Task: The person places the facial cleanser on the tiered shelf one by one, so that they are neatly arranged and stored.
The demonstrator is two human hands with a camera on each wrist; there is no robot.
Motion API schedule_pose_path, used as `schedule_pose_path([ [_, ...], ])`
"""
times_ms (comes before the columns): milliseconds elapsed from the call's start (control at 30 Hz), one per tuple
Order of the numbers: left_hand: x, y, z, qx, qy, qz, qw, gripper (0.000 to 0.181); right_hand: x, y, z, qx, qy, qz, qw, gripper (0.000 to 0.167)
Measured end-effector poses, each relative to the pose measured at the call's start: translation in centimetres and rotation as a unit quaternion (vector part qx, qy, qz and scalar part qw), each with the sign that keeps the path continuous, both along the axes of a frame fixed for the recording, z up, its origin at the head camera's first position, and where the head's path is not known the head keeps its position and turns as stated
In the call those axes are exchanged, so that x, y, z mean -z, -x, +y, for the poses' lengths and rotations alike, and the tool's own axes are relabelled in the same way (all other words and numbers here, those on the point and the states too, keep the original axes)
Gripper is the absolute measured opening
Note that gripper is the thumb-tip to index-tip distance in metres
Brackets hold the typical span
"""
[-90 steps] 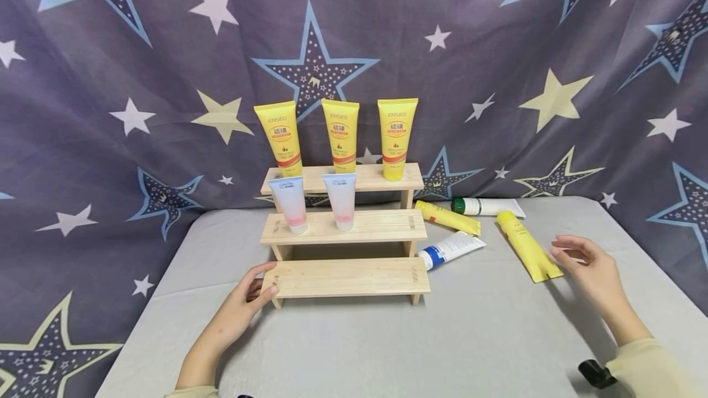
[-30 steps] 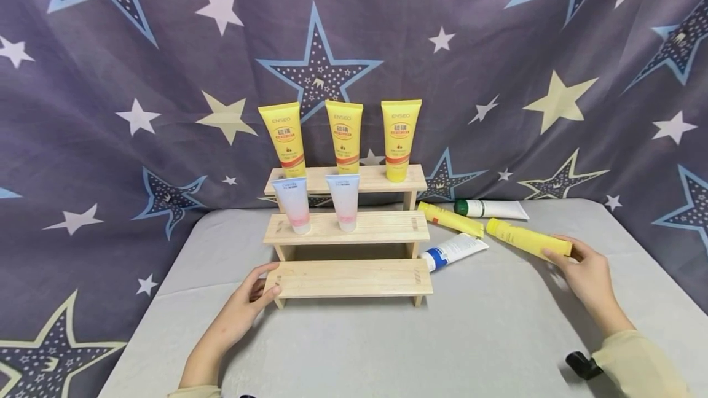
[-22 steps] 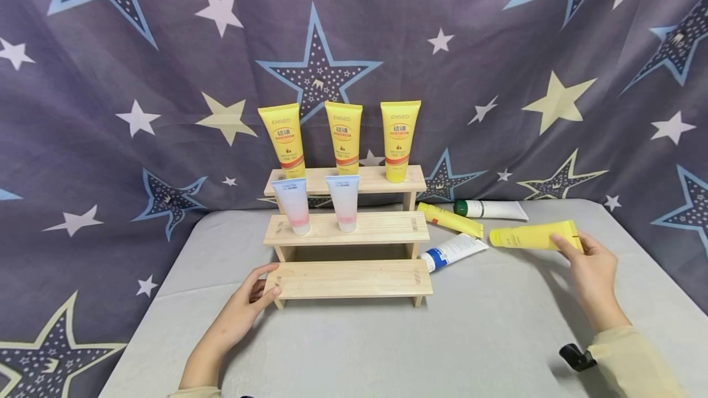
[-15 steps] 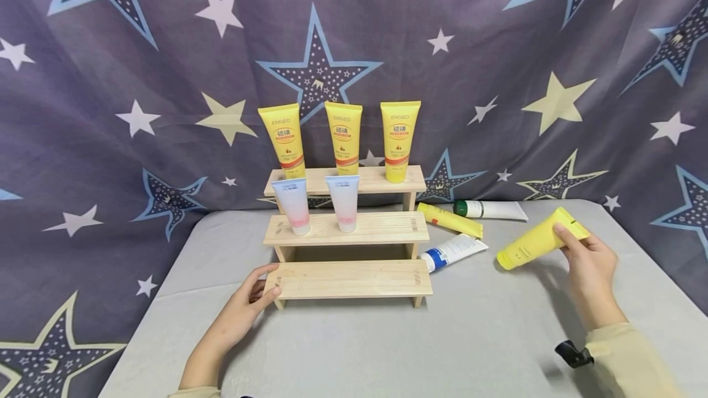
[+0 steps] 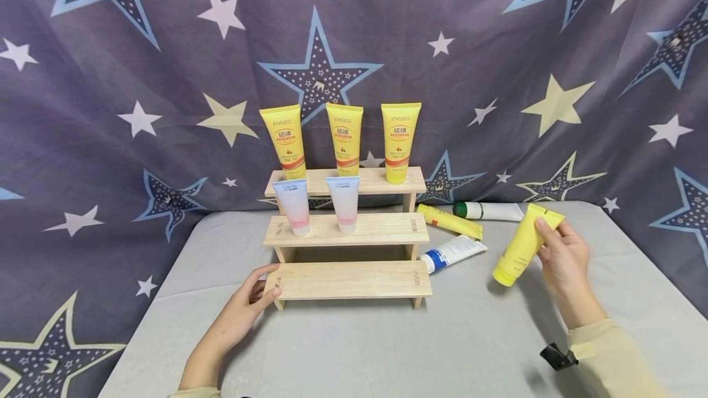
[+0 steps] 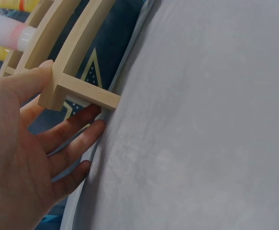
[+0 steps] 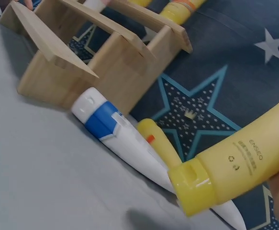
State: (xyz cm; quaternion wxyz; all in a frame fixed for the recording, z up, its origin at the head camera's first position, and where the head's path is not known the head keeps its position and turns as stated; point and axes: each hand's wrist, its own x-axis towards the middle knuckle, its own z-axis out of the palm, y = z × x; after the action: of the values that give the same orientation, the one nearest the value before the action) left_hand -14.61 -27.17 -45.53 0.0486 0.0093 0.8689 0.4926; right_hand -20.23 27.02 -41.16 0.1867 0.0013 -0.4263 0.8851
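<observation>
A three-step wooden display stand (image 5: 348,279) stands at mid-table. My left hand (image 5: 241,306) grips the left end of its lowest step between thumb and index finger; the other fingers spread loose in the left wrist view. On the top step stand three yellow tubes (image 5: 401,143). Two pink-and-white tubes (image 5: 343,203) stand on the middle step. To the right, my right hand (image 5: 565,266) holds another yellow squeeze tube (image 5: 525,244) by its flat end, raised off the table and tilted, cap down. That tube's cap (image 7: 192,187) shows in the right wrist view.
Right of the stand lie a white tube with a blue band (image 5: 455,253), a yellow tube (image 5: 450,221) and a white tube with a green cap (image 5: 488,210). A star-patterned curtain (image 5: 470,29) hangs behind the grey-covered table (image 5: 376,355).
My right hand has taken hold of the yellow tube, lifted it and turned its cap end downward while moving left. My left hand stays on the stand.
</observation>
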Motion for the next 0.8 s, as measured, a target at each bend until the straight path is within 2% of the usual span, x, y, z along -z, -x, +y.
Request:
schedule_pose_path([
  [167, -0.1, 0.0, 0.1, 0.001, 0.004, 0.004, 1.0000, 0.057, -0.1, 0.0, -1.3, -0.058, -0.005, 0.052, 0.9969, 0.024],
  [300, -0.2, 0.0, 0.1, 0.001, 0.005, 0.003, 1.0000, 0.056, -0.4, 0.4, -2.3, -0.066, -0.003, 0.070, 0.9954, 0.024],
  [467, -0.3, 0.0, 0.1, 0.000, 0.004, 0.001, 1.0000, 0.057, -0.6, 1.0, -3.2, -0.058, 0.020, 0.048, 0.9970, 0.020],
  [600, -0.3, 0.0, 0.1, -0.001, 0.006, 0.001, 1.0000, 0.056, -0.3, 1.4, -3.6, -0.050, 0.010, 0.020, 0.9985, 0.019],
  [633, -0.3, 0.0, 0.1, -0.001, 0.006, 0.001, 1.0000, 0.056, -0.2, 1.5, -3.7, -0.049, 0.004, 0.011, 0.9987, 0.022],
  [800, -0.3, 0.1, 0.1, -0.001, 0.001, 0.002, 1.0000, 0.055, 0.5, 1.7, -3.7, -0.059, -0.047, -0.018, 0.9970, 0.060],
])
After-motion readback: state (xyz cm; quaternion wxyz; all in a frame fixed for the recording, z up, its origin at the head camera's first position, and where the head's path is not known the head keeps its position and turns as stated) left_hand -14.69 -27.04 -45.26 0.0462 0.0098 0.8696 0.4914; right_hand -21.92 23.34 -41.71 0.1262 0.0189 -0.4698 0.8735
